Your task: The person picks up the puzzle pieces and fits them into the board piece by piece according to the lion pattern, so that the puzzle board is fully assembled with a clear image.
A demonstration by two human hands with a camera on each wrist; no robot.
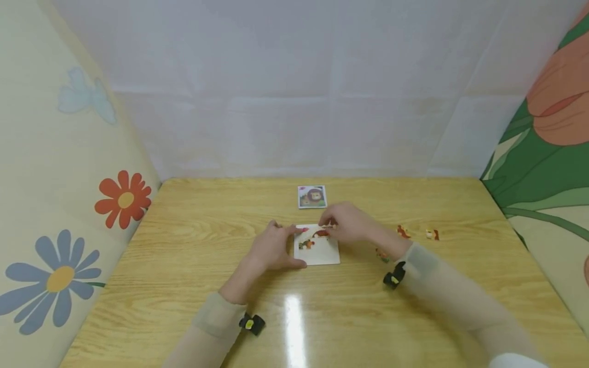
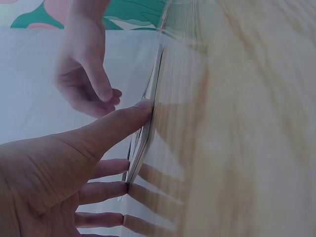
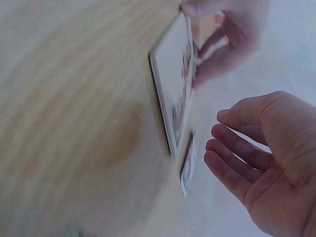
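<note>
A square white puzzle board (image 1: 326, 255) lies on the table with a few joined, coloured pieces (image 1: 307, 245) on its upper left part. My left hand (image 1: 272, 248) steadies the board's left side, thumb at the near corner and fingers along the edge. In the left wrist view its thumb (image 2: 121, 126) touches the board's edge, fingers fairly straight. Over the board's far right corner hovers my right hand (image 1: 349, 223). The right wrist view shows that hand's fingers (image 3: 232, 173) loosely bent, thumb apart from them, nothing between.
Behind the board lies a small square card (image 1: 312, 197) with a lion picture. Loose puzzle pieces lie to the right: a red-brown one (image 1: 403, 231), a white and brown one (image 1: 432, 234) and a colourful one (image 1: 382, 255) beside the right forearm. A white cloth (image 1: 294, 128) hangs behind the table.
</note>
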